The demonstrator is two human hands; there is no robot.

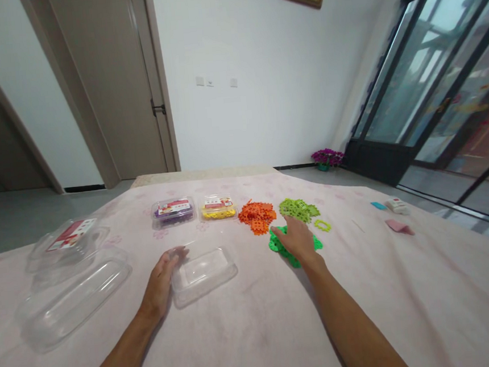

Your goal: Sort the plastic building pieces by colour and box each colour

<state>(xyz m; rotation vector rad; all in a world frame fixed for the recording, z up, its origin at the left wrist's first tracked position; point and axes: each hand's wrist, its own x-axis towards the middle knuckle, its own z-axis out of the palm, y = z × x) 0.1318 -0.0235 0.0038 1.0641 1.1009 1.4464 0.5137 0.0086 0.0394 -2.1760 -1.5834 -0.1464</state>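
Observation:
My left hand grips the left edge of a clear plastic container, which rests on the tablecloth. Inside the container I see nothing. My right hand is closed over a pile of bright green flat plastic pieces, thumb at the left and fingers toward the back; the fingertips are partly hidden. Just beyond lie a pile of orange notched pieces and a pile of yellow-green pieces. One loose yellow-green ring-shaped piece sits to the right of the hand.
Closed clear boxes with purple contents and yellow contents stand at the back. On the left are stacked clear containers and a long clear lid or tray. A pink cloth-like piece and a small white packet lie right.

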